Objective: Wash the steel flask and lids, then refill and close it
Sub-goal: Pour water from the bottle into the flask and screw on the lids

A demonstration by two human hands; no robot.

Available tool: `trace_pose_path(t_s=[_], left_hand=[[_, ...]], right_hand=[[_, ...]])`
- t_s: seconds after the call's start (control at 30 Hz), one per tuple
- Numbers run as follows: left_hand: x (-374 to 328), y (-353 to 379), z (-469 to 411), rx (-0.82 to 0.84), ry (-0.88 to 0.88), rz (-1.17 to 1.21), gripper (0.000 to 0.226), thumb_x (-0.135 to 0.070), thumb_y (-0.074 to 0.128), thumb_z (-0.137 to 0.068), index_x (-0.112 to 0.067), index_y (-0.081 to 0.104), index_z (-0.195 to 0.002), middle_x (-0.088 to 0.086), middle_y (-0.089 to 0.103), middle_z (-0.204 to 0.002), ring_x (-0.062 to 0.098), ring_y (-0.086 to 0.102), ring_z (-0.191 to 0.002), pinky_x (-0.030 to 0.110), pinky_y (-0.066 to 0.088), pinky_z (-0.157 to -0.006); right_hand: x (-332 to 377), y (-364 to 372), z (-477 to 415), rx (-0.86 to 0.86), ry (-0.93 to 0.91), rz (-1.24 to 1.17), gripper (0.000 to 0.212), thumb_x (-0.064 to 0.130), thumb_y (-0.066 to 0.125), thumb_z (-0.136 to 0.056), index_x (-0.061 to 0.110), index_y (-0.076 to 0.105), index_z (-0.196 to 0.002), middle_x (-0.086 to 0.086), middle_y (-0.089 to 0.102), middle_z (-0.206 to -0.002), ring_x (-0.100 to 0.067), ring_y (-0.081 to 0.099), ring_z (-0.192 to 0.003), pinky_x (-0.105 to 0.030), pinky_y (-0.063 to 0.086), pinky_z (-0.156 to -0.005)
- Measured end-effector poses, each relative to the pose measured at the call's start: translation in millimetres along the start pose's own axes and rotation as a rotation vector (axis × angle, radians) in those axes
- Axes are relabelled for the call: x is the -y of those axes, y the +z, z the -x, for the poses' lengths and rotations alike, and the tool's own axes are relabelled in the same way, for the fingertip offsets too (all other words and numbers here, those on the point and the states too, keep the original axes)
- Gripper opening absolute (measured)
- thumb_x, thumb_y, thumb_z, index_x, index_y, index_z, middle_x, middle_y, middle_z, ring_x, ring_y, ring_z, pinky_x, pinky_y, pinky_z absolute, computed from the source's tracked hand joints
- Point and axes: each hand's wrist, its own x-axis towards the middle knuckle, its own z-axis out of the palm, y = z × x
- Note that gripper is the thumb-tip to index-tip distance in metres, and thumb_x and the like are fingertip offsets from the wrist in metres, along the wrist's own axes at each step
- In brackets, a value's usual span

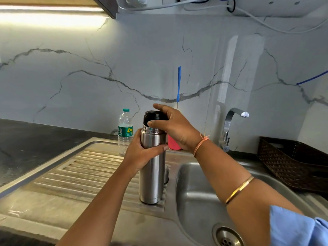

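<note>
A tall steel flask (152,174) stands upright on the ribbed steel drainboard (85,167), just left of the sink basin. My left hand (142,153) grips its upper body from the left. On the flask's mouth sits a black inner lid (150,116); my right hand (174,126) holds that lid from above and the right, thumb on its front. A rounded steel piece (166,174), possibly the outer cap, shows partly behind the flask's right side.
A plastic water bottle (125,130) with a teal cap stands behind the flask. A pink cup (173,143) holding a blue-handled tool (178,84) is behind my right hand. The sink basin (200,192), a tap (229,125) and a dark woven basket (291,162) lie right.
</note>
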Motion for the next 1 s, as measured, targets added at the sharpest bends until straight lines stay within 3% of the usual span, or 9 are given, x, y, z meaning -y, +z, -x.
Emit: trace_pose_path(t_s=[0.13,0.23,0.33,0.47,0.57,0.7,0.83,0.9,1.0], left_hand=[[1.1,3.7,-1.1,-0.022,0.016,-0.004,0.064,-0.032,0.084,-0.057,-0.031,0.051,-0.112,-0.007,0.068,-0.098,0.001,0.066,-0.085,0.017,0.051,-0.070],[-1.9,4.7,1.1,-0.005,0.049,0.023,0.061,-0.015,0.084,-0.066,-0.038,0.048,-0.109,-0.014,0.068,-0.095,-0.005,0.065,-0.087,0.011,0.050,-0.068],[-0.8,2.5,2.2,0.000,0.039,0.024,0.060,-0.033,0.084,-0.057,-0.031,0.053,-0.108,-0.014,0.070,-0.091,-0.003,0.066,-0.083,0.020,0.054,-0.072],[1.2,1.4,2.7,-0.001,0.004,0.006,0.063,-0.041,0.083,-0.052,-0.028,0.053,-0.107,-0.008,0.067,-0.090,-0.001,0.065,-0.078,0.015,0.050,-0.065],[1.3,5.5,2.3,-0.039,0.016,-0.017,0.060,-0.040,0.084,-0.055,-0.034,0.052,-0.106,-0.010,0.067,-0.091,-0.005,0.064,-0.078,0.013,0.048,-0.065],[1.6,8.5,3.7,-0.059,0.026,-0.018,0.055,-0.036,0.078,-0.054,-0.045,0.046,-0.097,-0.022,0.064,-0.085,-0.014,0.061,-0.080,0.009,0.046,-0.062],[1.6,5.9,3.2,-0.037,0.027,-0.018,0.060,-0.040,0.080,-0.053,-0.035,0.052,-0.106,-0.013,0.068,-0.092,-0.004,0.064,-0.082,0.017,0.049,-0.070],[1.6,5.4,4.0,-0.029,0.032,-0.008,0.064,-0.041,0.080,-0.051,-0.030,0.052,-0.108,-0.008,0.067,-0.092,-0.002,0.065,-0.079,0.013,0.049,-0.065],[0.6,6.4,4.7,-0.024,0.026,-0.021,0.060,-0.040,0.079,-0.054,-0.031,0.051,-0.107,-0.008,0.066,-0.091,-0.004,0.064,-0.078,0.010,0.048,-0.061]], right_hand=[[-3.1,12.1,1.3,-0.225,-0.104,0.226,0.068,0.030,0.082,-0.070,0.015,0.050,-0.129,-0.004,0.054,-0.125,-0.018,0.054,-0.112,-0.026,0.049,-0.093],[-7.7,20.5,-0.2,-0.269,-0.112,0.352,0.079,0.044,0.080,-0.068,0.019,0.042,-0.132,-0.003,0.046,-0.127,-0.018,0.048,-0.114,-0.030,0.048,-0.096],[-12.1,14.3,-3.0,-0.038,0.040,-0.025,0.094,0.047,0.077,-0.067,0.026,0.028,-0.144,-0.005,0.044,-0.137,-0.021,0.052,-0.118,-0.037,0.048,-0.098],[-14.3,-4.1,-4.8,0.128,0.094,-0.325,0.067,0.011,0.065,-0.086,0.015,0.034,-0.144,-0.010,0.050,-0.135,-0.025,0.055,-0.117,-0.035,0.049,-0.096],[-9.7,5.4,-1.0,-0.089,-0.031,-0.010,0.056,0.024,0.077,-0.077,0.014,0.051,-0.125,-0.002,0.060,-0.117,-0.019,0.059,-0.108,-0.027,0.052,-0.090],[-9.5,27.0,1.1,-0.371,-0.129,0.280,0.061,0.044,0.081,-0.068,0.020,0.041,-0.107,0.000,0.050,-0.109,-0.015,0.054,-0.099,-0.014,0.046,-0.071],[-12.9,13.2,-0.3,-0.052,0.041,-0.146,0.088,0.038,0.078,-0.065,0.022,0.032,-0.139,-0.005,0.049,-0.128,-0.020,0.055,-0.111,-0.030,0.049,-0.092],[-14.3,0.0,1.5,0.094,0.089,-0.461,0.079,0.020,0.067,-0.067,0.016,0.037,-0.140,-0.006,0.057,-0.118,-0.019,0.059,-0.102,-0.031,0.051,-0.087],[-18.7,-9.6,1.6,0.103,0.068,-0.451,0.062,0.003,0.072,-0.070,0.011,0.053,-0.129,-0.010,0.063,-0.118,-0.026,0.060,-0.109,-0.041,0.051,-0.092]])
